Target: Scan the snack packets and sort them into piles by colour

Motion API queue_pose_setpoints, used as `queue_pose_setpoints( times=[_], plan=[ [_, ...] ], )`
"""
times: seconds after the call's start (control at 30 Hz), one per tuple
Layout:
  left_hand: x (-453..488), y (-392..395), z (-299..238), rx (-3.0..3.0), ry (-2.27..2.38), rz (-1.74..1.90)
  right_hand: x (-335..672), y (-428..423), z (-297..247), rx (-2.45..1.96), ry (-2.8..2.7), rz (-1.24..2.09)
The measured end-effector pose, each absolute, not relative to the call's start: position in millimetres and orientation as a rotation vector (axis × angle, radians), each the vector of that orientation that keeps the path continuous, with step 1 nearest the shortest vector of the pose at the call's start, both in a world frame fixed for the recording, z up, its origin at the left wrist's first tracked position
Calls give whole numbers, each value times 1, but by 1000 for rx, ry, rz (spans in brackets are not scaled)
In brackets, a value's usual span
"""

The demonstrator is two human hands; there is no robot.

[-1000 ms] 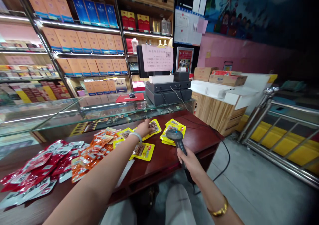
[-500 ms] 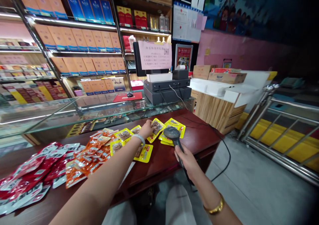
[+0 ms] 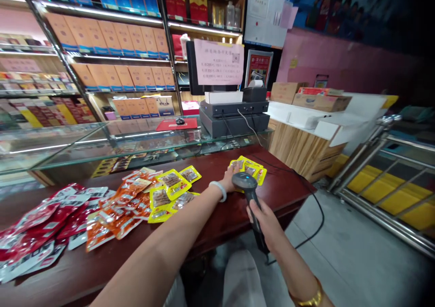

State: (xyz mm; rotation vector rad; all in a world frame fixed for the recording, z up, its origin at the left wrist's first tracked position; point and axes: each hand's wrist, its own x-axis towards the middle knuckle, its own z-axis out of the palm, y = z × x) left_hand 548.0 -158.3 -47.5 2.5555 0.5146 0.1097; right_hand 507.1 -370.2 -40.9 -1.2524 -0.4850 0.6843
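Observation:
My right hand (image 3: pixel 263 218) grips a black barcode scanner (image 3: pixel 245 182) by its handle, with the scanner head over the table. Beyond the head, my left hand (image 3: pixel 231 178) has its fingers on a yellow snack packet (image 3: pixel 238 163) at the edge of a small right-hand group of yellow packets (image 3: pixel 260 175). The scanner hides part of those fingers. Left of my left forearm lies another pile of yellow snack packets (image 3: pixel 171 182). Beside it are orange snack packets (image 3: pixel 131 198), then red and silver packets (image 3: pixel 50 221) at the far left.
Everything lies on a dark red wooden table (image 3: pixel 210 221). Behind it stand a glass display counter (image 3: pixel 136 139), a monitor with a pink sign (image 3: pixel 219 62) and a black cash drawer (image 3: pixel 234 121). The scanner's cable (image 3: pixel 317 225) loops off the table's right side, near a metal railing (image 3: pixel 367 162).
My left hand has carried a yellow packet rightward from the middle to the right-hand group. The scanner in my right hand has shifted slightly right in view as the head view turned a little.

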Motion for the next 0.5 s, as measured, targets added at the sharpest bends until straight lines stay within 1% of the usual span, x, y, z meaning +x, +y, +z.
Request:
queue_pose_setpoints(
  times=[0.13, 0.23, 0.3, 0.37, 0.5],
  plan=[
    [536, -155, -16, 2577, 659, 90, 503, -373, -35, -1240, -443, 696],
    [480, -132, 17, 2690, 531, 126, 497, -377, -30, -1270, -489, 696],
    [435, -116, 34, 2770, 556, -34, 492, -379, -29, -1296, -547, 688],
    [395, -105, 42, 2899, 709, -226, 488, -379, -32, -1315, -587, 690],
    [355, -103, 32, 3044, 860, -338, 478, -377, -44, -1325, -573, 732]
  ],
)
